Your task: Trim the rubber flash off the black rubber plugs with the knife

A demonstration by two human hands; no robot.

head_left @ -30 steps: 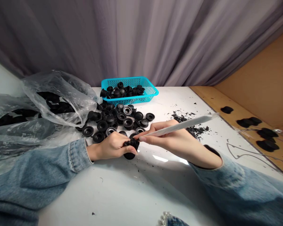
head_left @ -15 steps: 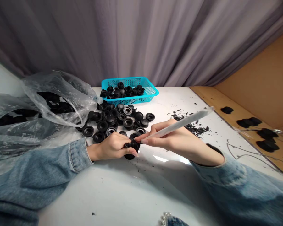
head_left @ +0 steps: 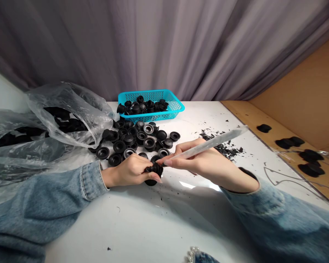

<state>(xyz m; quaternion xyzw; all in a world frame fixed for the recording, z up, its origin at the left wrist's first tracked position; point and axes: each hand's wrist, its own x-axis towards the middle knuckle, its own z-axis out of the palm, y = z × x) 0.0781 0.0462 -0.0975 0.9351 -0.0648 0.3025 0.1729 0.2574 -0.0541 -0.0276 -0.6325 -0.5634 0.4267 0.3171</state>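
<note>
My left hand (head_left: 133, 170) is closed around a black ribbed rubber plug (head_left: 153, 171), its thumb along the near side. In my right hand (head_left: 201, 160) is a slim pen-like tool (head_left: 210, 143) with a pale, translucent handle slanting up to the right. Its tip meets the plug's right edge, mostly hidden by my fingertips. Just beyond my hands lies a heap of similar black plugs (head_left: 119, 146), some with the open ring side up and some with the cap up.
A blue perforated basket (head_left: 150, 118) at the back holds several plugs. Clear plastic bags (head_left: 68, 137) with black parts bulge on the left. Black shavings (head_left: 227, 150) litter the right side. More black pieces (head_left: 312, 157) lie on the wooden surface at far right.
My right hand and the tool have shifted very slightly, the handle's far end dipping a little. The left hand keeps its hold on the plug in nearly the same place.
</note>
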